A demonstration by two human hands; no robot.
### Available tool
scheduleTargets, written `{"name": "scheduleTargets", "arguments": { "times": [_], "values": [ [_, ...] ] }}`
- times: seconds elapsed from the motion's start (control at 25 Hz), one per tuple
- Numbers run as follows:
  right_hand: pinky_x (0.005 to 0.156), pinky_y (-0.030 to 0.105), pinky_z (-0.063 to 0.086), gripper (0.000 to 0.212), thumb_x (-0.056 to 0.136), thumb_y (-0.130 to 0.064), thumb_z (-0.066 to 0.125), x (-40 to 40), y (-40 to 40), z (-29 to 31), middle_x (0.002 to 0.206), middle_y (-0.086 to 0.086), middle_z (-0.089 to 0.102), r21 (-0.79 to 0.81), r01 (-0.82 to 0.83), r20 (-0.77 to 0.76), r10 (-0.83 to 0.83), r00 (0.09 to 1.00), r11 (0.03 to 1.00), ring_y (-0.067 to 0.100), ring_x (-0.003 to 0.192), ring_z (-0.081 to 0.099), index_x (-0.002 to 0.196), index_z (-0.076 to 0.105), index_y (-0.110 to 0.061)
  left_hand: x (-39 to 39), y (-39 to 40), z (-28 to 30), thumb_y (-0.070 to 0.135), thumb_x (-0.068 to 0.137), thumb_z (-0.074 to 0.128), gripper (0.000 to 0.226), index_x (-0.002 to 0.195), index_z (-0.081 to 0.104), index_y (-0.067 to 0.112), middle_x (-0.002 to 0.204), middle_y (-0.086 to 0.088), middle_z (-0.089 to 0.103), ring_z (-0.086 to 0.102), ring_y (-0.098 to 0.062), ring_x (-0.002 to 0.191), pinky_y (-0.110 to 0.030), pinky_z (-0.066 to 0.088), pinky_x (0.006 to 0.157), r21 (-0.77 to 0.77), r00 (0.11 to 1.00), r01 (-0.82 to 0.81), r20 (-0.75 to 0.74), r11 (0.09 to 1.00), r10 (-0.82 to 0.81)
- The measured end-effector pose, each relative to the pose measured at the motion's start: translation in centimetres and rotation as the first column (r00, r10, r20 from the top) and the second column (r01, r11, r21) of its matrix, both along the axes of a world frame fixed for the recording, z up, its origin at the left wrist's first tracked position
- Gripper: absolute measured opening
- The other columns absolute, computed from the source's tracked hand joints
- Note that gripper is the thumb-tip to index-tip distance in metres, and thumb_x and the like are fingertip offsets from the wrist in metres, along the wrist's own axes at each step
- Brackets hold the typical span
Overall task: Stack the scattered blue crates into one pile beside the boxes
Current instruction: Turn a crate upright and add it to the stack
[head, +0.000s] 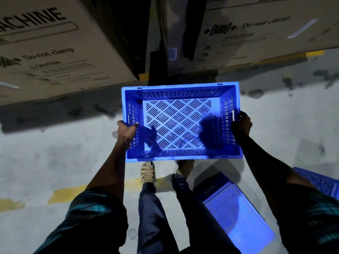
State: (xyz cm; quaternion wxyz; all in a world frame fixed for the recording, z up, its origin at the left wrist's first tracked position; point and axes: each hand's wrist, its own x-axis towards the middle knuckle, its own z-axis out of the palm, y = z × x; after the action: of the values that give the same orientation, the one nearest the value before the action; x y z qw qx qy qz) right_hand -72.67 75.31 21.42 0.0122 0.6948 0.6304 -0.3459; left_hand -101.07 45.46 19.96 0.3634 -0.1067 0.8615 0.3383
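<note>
I carry an empty blue slotted crate (180, 123) level above the concrete floor, open side up. My left hand (127, 132) grips its left wall, thumb hooked over the rim. At the opposite wall my right hand (241, 123) grips the crate by the side handle slot. A second blue crate (236, 215) lies tipped on the floor at lower right, its solid side facing up. Part of a third blue crate (322, 182) shows behind my right forearm at the right edge.
Two large cardboard boxes stand ahead: one at left (55, 52), one at right (266, 33), with a dark gap (157, 52) between them. Worn yellow floor markings (66, 194) cross the concrete. My feet in sandals (147, 172) stand just below the held crate.
</note>
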Motion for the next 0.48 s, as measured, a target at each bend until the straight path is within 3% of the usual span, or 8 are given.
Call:
{"name": "scheduleTargets", "arguments": {
  "times": [0.12,0.24,0.36,0.48],
  "values": [
    [0.080,0.046,0.045,0.031,0.074,-0.002,0.048,1.1,0.3,-0.4,0.093,0.016,0.059,-0.046,0.015,0.047,-0.013,0.999,0.999,0.037,0.094,0.056,0.102,0.060,-0.005,0.3,0.3,-0.3,0.023,0.085,0.071,0.045,0.111,0.038,0.009,0.118,-0.016,0.059,0.064,-0.034,0.101,-0.047,0.057,0.087,-0.018,0.995,0.097,-0.009,0.995,-0.097],
    [0.078,0.047,0.047,0.027,0.073,0.001,0.048,1.5,0.3,0.1,0.089,0.015,0.059,-0.069,-0.025,0.041,0.028,0.999,0.997,0.040,0.094,0.059,0.097,0.057,-0.006,1.2,0.1,-0.4,0.019,0.087,0.070,0.044,0.109,0.033,0.009,0.112,-0.013,0.054,0.060,-0.031,0.096,-0.042,0.055,0.082,-0.046,0.993,0.116,-0.009,0.992,-0.117],
    [0.081,0.047,0.048,0.038,0.074,0.000,0.050,1.2,0.1,0.0,0.097,0.017,0.062,-0.087,-0.057,-0.007,0.056,0.998,0.995,0.039,0.096,0.060,0.111,0.056,-0.007,1.7,-0.1,-0.3,0.017,0.088,0.068,0.043,0.110,0.031,0.009,0.112,-0.013,0.052,0.059,-0.031,0.095,-0.040,0.053,0.079,-0.059,0.996,0.091,-0.003,0.994,-0.091],
    [0.083,0.046,0.047,0.043,0.077,0.000,0.054,1.3,-0.1,-0.5,0.109,0.024,0.061,-0.087,-0.076,-0.031,0.074,0.997,0.993,0.040,0.100,0.059,0.120,0.049,-0.003,1.4,0.0,-0.3,0.015,0.087,0.066,0.043,0.109,0.029,0.009,0.121,-0.017,0.056,0.063,-0.036,0.103,-0.052,0.055,0.089,0.005,0.998,0.066,0.020,0.998,-0.066]
  ]
}}
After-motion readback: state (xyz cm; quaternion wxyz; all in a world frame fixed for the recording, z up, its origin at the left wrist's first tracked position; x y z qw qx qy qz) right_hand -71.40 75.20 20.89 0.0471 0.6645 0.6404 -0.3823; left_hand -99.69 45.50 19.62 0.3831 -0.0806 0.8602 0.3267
